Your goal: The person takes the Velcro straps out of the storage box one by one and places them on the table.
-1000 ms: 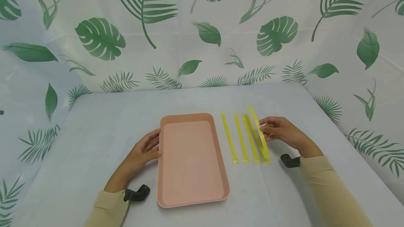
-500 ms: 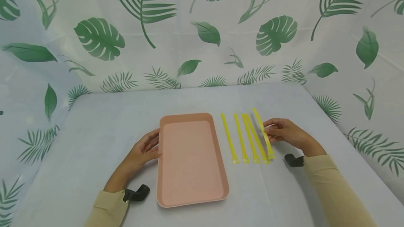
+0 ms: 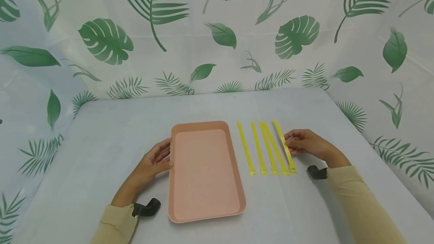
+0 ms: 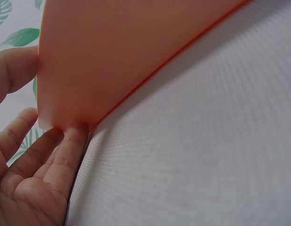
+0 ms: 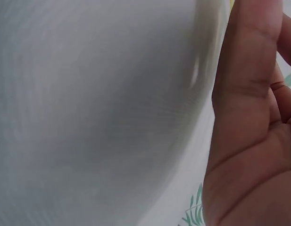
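Observation:
A pink rectangular tray (image 3: pixel 207 172) lies on the table, with its long side running away from me. At its left edge, my left hand (image 3: pixel 152 165) touches the side with loosely bent fingers; the left wrist view has the fingertips against the tray's outer wall (image 4: pixel 112 56). To the right of the tray, my right hand (image 3: pixel 310 145) pinches the middle of a yellow cable tie (image 3: pixel 278 132), a flat strap with a slotted head at the near end. In the right wrist view the fingers (image 5: pixel 249 94) hide almost all of it.
Several similar yellow ties, including one at the left (image 3: pixel 246 148), lie lengthwise between tray and right hand; two overlap at their far ends. White cloth covers the table (image 3: pixel 118 131). A leaf-printed curtain (image 3: pixel 183 55) encloses the back and sides.
My right hand has moved right and slightly nearer with the pinched tie, lowering it beside the others. The left hand and the tray have stayed put.

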The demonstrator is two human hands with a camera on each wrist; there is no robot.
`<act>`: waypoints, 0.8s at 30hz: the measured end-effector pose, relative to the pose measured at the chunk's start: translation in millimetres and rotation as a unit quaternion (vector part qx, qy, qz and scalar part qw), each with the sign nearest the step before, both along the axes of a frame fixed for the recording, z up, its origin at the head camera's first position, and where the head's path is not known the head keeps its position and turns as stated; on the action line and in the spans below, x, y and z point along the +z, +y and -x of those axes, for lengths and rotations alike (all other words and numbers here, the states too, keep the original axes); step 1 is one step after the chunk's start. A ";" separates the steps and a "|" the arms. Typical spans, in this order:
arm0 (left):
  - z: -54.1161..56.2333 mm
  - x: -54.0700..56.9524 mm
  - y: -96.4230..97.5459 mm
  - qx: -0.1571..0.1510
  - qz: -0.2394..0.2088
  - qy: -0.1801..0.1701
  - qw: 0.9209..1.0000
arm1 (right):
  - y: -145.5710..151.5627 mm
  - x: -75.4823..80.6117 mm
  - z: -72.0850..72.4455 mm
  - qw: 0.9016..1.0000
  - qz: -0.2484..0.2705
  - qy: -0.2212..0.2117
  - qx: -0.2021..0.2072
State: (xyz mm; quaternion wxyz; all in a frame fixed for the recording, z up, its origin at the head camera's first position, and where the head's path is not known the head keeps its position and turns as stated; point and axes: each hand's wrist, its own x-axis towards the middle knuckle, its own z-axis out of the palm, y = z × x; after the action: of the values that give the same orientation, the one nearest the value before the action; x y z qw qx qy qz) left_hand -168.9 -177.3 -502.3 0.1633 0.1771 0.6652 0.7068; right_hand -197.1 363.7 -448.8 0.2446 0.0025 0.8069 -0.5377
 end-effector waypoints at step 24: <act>-0.4 -1.7 -1.0 0.005 0.009 -0.008 1.000 | -10.6 -4.2 -2.3 0.992 -0.123 0.012 -0.032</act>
State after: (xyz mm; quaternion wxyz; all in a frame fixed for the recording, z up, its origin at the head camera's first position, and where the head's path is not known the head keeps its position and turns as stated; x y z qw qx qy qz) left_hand -168.5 -178.4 -504.0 0.1668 0.1672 0.6709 0.7029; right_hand -194.7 353.1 -453.0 0.2155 0.0524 0.8691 -0.4420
